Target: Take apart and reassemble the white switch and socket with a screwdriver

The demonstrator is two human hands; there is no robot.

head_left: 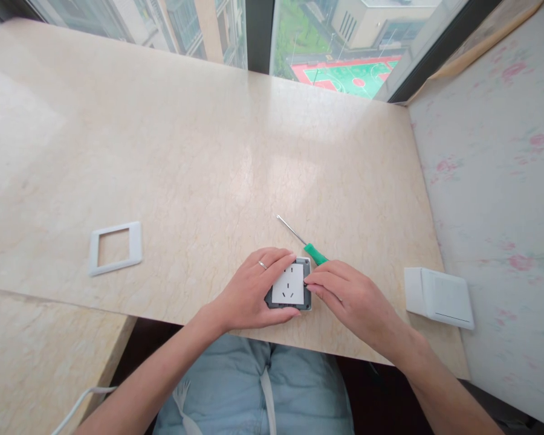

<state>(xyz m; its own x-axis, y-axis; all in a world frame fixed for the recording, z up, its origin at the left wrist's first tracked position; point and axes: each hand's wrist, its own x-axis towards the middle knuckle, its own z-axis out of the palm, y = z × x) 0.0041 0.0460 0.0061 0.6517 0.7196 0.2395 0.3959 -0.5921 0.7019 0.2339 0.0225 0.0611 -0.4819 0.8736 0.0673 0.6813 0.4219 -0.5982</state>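
Observation:
A wall socket (288, 286) with a white face and a dark grey frame lies on the stone counter near its front edge. My left hand (258, 287) wraps around its left side, fingers over the top and thumb along the bottom. At the socket's right edge, my right hand (344, 287) pinches with thumb and fingertips; whatever is between them is too small to make out. Just beyond the right hand lies a screwdriver (315, 254) with a green handle, its metal shaft pointing to the far left.
A white cover frame (137, 243) lies on the counter (185, 151) at the left. Near the patterned wall at the right stands a white switch on a box (444, 296). A white cable (84, 396) runs at the lower left. Windows border the far side.

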